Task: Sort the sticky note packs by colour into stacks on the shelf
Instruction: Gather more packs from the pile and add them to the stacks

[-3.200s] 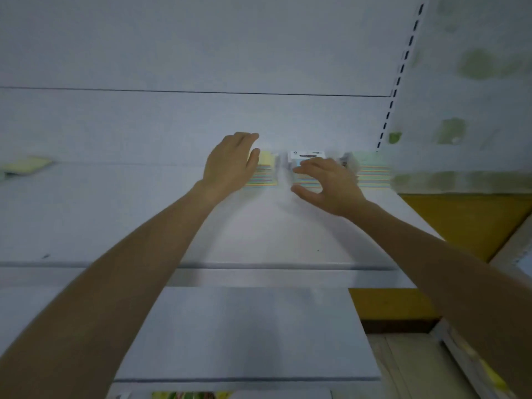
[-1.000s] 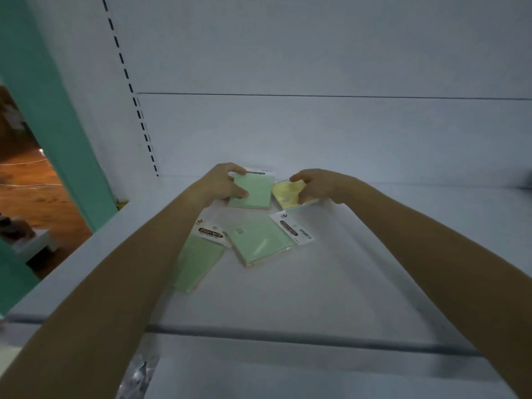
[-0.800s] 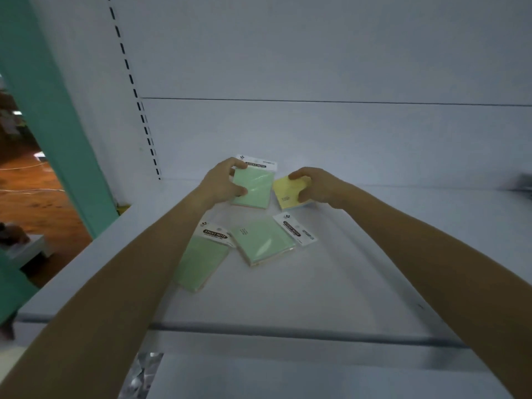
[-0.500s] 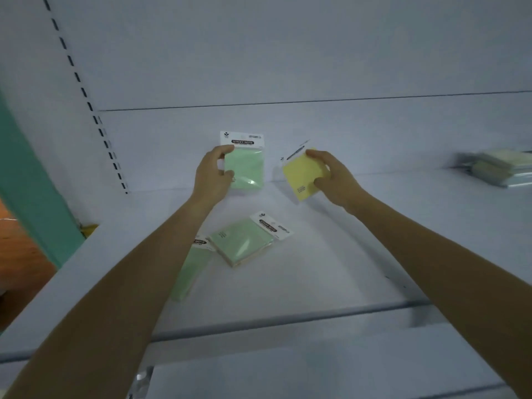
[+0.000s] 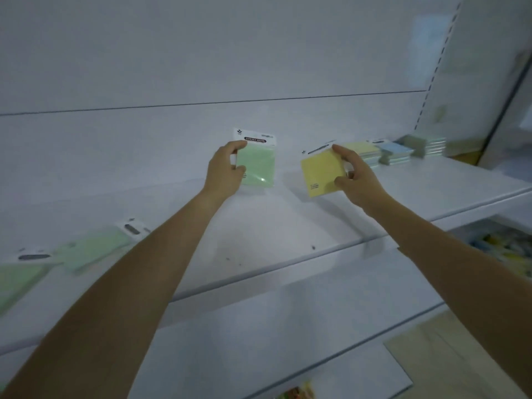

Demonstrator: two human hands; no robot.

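Observation:
My left hand (image 5: 223,169) grips a green sticky note pack (image 5: 257,164) by its left edge and holds it upright above the white shelf (image 5: 267,226). My right hand (image 5: 355,175) grips a yellow sticky note pack (image 5: 321,174), tilted, just to the right of the green one. Two more green packs lie flat at the shelf's left: one (image 5: 95,247) and another (image 5: 17,279), both blurred. Stacks stand at the shelf's far right: a yellow-topped stack (image 5: 364,151), a blue-topped stack (image 5: 395,152) and a greenish stack (image 5: 426,144).
A white back panel (image 5: 201,67) rises behind the shelf. A slotted upright (image 5: 434,70) bounds it on the right. Lower white shelves (image 5: 259,326) step out below. Coloured goods (image 5: 506,249) lie on a lower shelf at the right.
Both hands lifted the green and yellow packs off the shelf's left end and carried them rightward. The view has swung right, bringing the stacks closer.

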